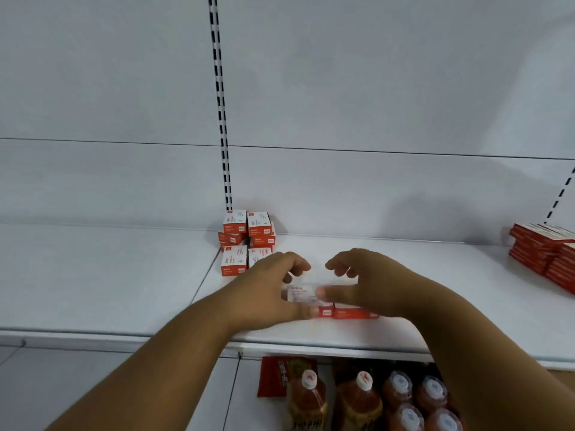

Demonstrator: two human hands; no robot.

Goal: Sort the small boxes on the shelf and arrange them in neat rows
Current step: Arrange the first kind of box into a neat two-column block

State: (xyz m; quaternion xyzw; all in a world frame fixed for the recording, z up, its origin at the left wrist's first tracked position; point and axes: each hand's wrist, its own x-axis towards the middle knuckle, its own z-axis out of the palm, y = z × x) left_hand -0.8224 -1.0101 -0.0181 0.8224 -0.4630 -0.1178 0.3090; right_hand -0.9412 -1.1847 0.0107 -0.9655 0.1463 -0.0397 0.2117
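Two bare hands work over a white shelf (93,275), near its front edge. At the left of the working area, a cluster of small red-and-white boxes (247,241) stands against the back panel, just below a slotted upright (221,104); the rear boxes are stacked, and two more stand in front of them. The left hand (267,287) lies just right of this cluster, fingers curled, thumb against the front face of a small box (300,294) with a white top. Grip state: the left hand holds this box at its left end. The right hand (364,281) meets the same box from the right, thumb pressed across its right end, remaining fingers curled above it; it also grips the box. A second red box (354,313) lies flat on the shelf directly below the right hand, touching the held box's lower edge. At the far right, stacks of flat red boxes (547,256) rest against the back panel. Below the shelf, capped bottles (367,399) stand in rows beside a red packet (277,377).
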